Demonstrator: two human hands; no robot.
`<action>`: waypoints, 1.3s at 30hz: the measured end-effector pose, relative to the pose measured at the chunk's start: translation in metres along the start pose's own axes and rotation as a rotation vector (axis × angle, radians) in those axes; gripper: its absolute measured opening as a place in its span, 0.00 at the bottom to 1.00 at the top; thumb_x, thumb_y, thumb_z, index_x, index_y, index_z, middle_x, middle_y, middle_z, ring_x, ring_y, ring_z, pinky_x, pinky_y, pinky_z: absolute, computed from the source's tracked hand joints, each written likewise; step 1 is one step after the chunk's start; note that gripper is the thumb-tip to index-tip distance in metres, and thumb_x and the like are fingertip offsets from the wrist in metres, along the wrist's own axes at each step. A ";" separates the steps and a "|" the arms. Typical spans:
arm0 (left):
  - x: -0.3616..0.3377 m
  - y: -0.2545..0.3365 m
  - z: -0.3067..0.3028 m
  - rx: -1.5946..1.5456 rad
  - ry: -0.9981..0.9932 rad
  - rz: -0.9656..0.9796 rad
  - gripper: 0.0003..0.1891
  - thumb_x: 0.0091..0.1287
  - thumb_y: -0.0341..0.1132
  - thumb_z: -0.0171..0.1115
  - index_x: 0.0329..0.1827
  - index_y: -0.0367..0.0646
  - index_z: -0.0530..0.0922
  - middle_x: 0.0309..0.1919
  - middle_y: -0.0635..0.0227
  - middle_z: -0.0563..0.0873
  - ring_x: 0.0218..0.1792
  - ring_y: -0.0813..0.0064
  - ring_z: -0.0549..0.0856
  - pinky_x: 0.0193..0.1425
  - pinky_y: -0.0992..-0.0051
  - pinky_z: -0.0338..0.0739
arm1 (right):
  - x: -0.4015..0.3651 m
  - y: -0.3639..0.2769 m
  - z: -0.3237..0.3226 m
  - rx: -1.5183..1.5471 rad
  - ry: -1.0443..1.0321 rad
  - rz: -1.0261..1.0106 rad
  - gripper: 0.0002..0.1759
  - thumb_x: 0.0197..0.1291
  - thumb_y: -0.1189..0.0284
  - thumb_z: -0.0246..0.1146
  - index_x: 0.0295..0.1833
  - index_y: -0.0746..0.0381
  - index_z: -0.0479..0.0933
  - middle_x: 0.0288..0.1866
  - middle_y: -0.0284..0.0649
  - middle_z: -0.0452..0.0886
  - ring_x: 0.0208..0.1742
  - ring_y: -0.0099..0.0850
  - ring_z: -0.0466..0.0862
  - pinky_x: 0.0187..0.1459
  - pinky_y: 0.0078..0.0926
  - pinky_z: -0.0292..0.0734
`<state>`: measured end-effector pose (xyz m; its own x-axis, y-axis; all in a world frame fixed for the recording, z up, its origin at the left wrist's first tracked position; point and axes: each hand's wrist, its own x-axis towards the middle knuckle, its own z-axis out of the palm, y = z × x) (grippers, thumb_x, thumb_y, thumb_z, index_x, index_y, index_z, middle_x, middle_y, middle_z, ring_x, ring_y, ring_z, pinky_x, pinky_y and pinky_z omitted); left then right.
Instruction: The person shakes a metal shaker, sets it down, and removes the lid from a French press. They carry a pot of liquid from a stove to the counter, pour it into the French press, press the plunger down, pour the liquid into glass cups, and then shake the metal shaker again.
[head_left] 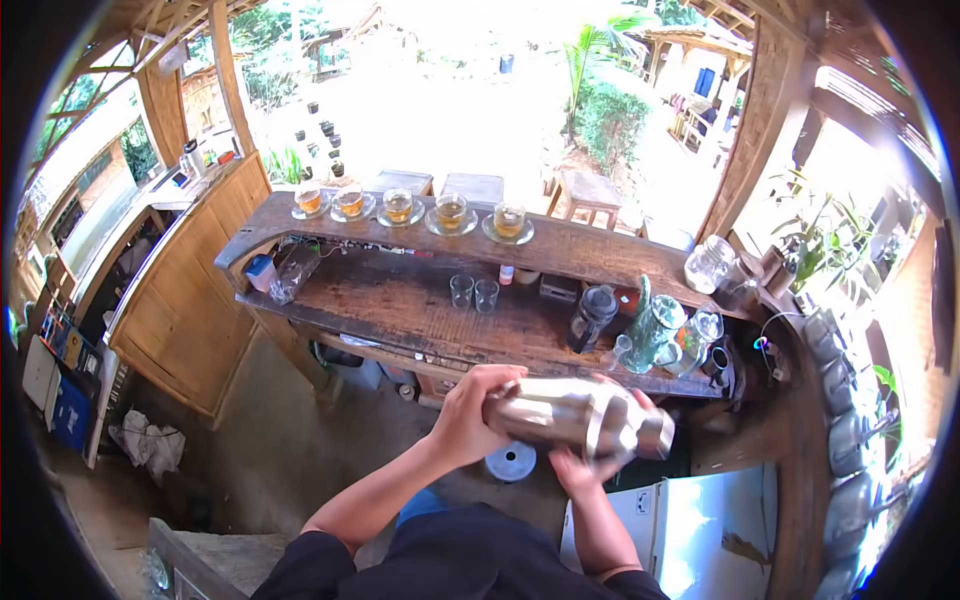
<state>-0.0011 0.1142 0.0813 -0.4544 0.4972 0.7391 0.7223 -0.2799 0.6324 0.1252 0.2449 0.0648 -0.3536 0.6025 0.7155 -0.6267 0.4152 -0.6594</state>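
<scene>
A shiny metal cocktail shaker [555, 412] is held sideways in front of my body, its narrow capped end toward the right. My left hand [472, 415] wraps round the wide left end. Around the right part, near the shoulder and cap, my right hand [600, 465] is closed, partly hidden behind the metal. The shaker's right end is blurred. Beyond it, two empty glasses [461, 291] stand on the lower wooden counter [390, 295]. Several cups of amber drink on saucers, one of them a glass cup [451, 211], line the raised ledge.
A dark French press [593, 318], a green glass vessel [655, 335] and glass jugs crowd the counter's right part. Large jars [848, 440] line the far right. A white fridge [715, 530] is at lower right, a stool [510, 462] below the shaker.
</scene>
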 end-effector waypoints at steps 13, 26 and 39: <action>-0.006 0.000 -0.008 0.198 -0.049 -0.090 0.33 0.42 0.24 0.78 0.55 0.43 0.74 0.54 0.61 0.87 0.53 0.59 0.86 0.56 0.65 0.82 | -0.008 0.004 0.008 -0.207 0.031 0.126 0.66 0.39 0.57 0.85 0.76 0.64 0.48 0.67 0.48 0.66 0.69 0.40 0.70 0.70 0.42 0.66; -0.027 -0.034 0.017 -0.040 -0.026 -0.303 0.41 0.36 0.28 0.84 0.58 0.44 0.74 0.54 0.58 0.87 0.54 0.61 0.87 0.56 0.66 0.83 | 0.000 0.007 0.006 -0.162 -0.001 0.351 0.64 0.40 0.60 0.85 0.76 0.65 0.50 0.69 0.46 0.63 0.71 0.39 0.67 0.70 0.41 0.65; -0.022 -0.063 0.015 -0.123 -0.064 -0.319 0.40 0.40 0.34 0.86 0.57 0.42 0.73 0.51 0.60 0.83 0.51 0.59 0.86 0.55 0.64 0.83 | -0.002 0.029 0.012 -0.205 -0.050 0.386 0.54 0.45 0.68 0.83 0.72 0.61 0.53 0.65 0.46 0.68 0.64 0.36 0.75 0.65 0.37 0.72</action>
<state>-0.0292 0.1331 0.0222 -0.6105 0.6252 0.4862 0.4794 -0.1970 0.8552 0.0996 0.2480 0.0473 -0.5710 0.7087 0.4144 -0.2930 0.2956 -0.9093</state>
